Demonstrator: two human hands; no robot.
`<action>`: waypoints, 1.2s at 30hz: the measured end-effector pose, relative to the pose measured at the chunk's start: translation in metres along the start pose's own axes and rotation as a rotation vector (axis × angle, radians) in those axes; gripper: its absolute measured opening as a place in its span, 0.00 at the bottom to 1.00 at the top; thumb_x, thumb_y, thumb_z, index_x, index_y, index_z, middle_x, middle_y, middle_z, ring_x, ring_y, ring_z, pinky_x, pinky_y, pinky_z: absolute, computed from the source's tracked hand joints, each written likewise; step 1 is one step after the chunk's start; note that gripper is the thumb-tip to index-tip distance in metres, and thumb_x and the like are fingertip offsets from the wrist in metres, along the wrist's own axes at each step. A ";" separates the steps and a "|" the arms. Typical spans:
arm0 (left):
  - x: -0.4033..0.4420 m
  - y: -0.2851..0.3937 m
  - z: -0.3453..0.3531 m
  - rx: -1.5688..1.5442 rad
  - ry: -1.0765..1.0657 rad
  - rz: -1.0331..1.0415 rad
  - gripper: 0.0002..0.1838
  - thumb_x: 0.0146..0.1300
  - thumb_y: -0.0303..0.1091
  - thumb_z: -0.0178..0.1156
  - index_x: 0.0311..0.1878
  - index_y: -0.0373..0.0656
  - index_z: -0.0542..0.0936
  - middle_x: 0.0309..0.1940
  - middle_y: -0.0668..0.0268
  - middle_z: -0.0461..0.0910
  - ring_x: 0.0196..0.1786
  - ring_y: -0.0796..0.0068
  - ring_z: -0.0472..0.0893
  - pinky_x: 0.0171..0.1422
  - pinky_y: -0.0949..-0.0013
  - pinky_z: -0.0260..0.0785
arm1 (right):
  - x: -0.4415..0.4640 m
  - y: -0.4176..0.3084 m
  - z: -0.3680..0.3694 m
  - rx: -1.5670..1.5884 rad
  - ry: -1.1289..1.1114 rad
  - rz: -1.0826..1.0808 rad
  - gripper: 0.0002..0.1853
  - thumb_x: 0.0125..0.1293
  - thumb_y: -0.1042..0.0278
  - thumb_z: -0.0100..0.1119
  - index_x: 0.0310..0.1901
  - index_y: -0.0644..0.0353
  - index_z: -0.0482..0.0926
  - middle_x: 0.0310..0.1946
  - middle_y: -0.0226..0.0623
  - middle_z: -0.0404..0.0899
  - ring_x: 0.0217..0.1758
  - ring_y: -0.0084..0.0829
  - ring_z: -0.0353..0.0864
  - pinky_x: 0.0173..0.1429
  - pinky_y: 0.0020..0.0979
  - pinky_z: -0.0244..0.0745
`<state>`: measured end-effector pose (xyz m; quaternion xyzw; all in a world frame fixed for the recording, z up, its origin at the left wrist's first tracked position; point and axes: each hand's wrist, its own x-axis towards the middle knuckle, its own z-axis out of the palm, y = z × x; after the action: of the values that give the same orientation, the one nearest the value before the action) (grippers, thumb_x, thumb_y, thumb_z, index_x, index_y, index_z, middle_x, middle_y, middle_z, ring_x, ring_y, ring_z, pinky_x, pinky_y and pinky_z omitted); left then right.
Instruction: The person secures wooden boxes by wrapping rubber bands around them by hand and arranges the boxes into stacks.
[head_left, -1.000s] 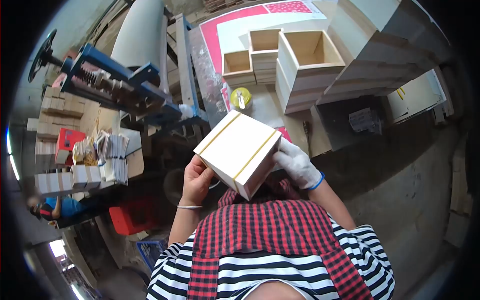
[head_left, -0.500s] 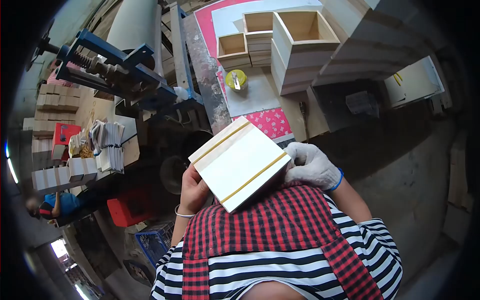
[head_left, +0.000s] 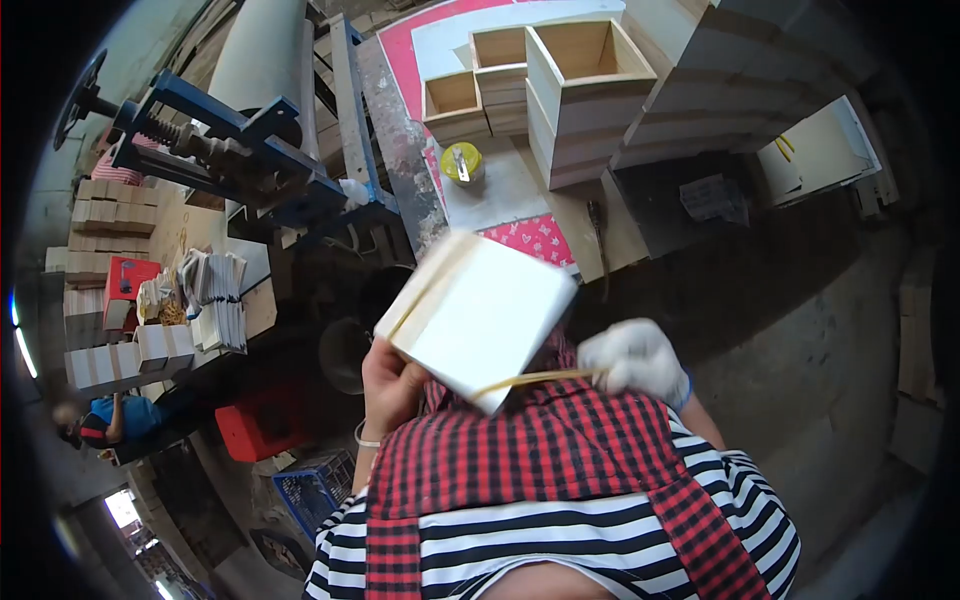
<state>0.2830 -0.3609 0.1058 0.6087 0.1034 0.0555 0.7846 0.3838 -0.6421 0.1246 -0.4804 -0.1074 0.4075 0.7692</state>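
Observation:
A square wooden box (head_left: pixel 485 305) with a pale, smooth face is tilted before my chest. My bare left hand (head_left: pixel 393 385) grips its lower left edge, thumb at the near side. One tan rubber band (head_left: pixel 432 292) still runs across the box near its left edge. A second rubber band (head_left: pixel 540 378) is stretched from the box's near corner to my right hand (head_left: pixel 637 358), which wears a white knitted glove and is closed on the band. The glove and box are slightly blurred, and the box's underside is hidden.
Open wooden boxes (head_left: pixel 590 75) stand stacked on the bench beyond, beside a yellow-lidded jar (head_left: pixel 461 163) and a screwdriver-like tool (head_left: pixel 598 235). A blue-framed roller machine (head_left: pixel 250 140) is at left. Further left, a person (head_left: pixel 120 415) is near bundled wood pieces and a red stool (head_left: pixel 262 415).
My right hand has moved away from the box's right edge, pulling the near rubber band off its face toward the right. My left hand keeps its hold on the box.

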 end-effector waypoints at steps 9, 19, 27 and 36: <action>0.047 -0.003 -0.017 0.059 0.381 0.226 0.20 0.59 0.32 0.59 0.52 0.34 0.69 0.43 0.64 0.75 0.45 0.77 0.73 0.52 0.74 0.65 | 0.009 -0.025 -0.007 -0.350 -0.137 -0.158 0.05 0.61 0.72 0.54 0.29 0.64 0.75 0.22 0.30 0.75 0.24 0.20 0.72 0.32 0.22 0.69; 0.049 -0.013 -0.003 -0.122 -0.030 0.024 0.11 0.57 0.30 0.54 0.43 0.38 0.73 0.37 0.69 0.75 0.38 0.80 0.73 0.44 0.78 0.66 | 0.101 0.036 0.002 -0.212 0.288 -0.363 0.15 0.62 0.71 0.53 0.49 0.67 0.74 0.43 0.39 0.78 0.46 0.28 0.77 0.53 0.27 0.70; 0.038 -0.016 -0.006 -0.218 -0.179 -0.015 0.23 0.57 0.40 0.59 0.52 0.36 0.72 0.44 0.69 0.75 0.47 0.81 0.72 0.55 0.75 0.63 | 0.078 0.034 0.005 -0.288 0.248 -0.210 0.08 0.61 0.72 0.55 0.39 0.67 0.74 0.35 0.34 0.77 0.38 0.22 0.75 0.45 0.24 0.70; 0.040 -0.006 -0.014 -0.197 -0.366 0.059 0.23 0.59 0.44 0.58 0.52 0.38 0.72 0.44 0.70 0.75 0.48 0.83 0.71 0.54 0.75 0.62 | 0.060 0.006 0.032 -0.227 0.095 -0.143 0.09 0.63 0.71 0.55 0.41 0.67 0.72 0.35 0.36 0.78 0.35 0.23 0.77 0.40 0.24 0.74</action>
<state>0.3185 -0.3408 0.0933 0.5316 -0.0644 -0.0233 0.8442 0.4016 -0.5764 0.1226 -0.5742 -0.1503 0.3136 0.7412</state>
